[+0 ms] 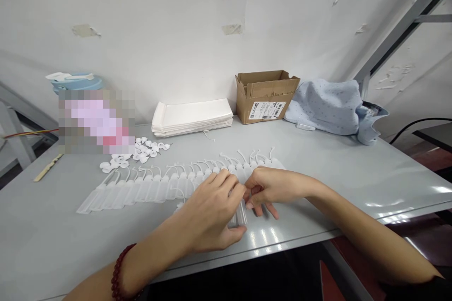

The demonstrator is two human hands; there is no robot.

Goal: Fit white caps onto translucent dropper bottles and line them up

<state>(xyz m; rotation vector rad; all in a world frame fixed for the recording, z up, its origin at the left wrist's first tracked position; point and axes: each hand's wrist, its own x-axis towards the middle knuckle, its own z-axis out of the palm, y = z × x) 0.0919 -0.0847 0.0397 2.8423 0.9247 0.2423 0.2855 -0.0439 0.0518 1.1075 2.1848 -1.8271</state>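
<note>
My left hand is closed around a clear plastic tube, held upright near the grey table's front edge. My right hand pinches at the top of the same tube, fingertips meeting the left hand's. Just behind both hands lies a long row of clear tubes with white tethered caps, side by side. A pile of small white caps sits behind the row's left part. A red bead bracelet is on my left wrist.
At the back stand a stack of white paper bags, an open cardboard box and a crumpled blue cloth. A blue-lidded container and a wooden stick are at the left. A metal frame rises at right.
</note>
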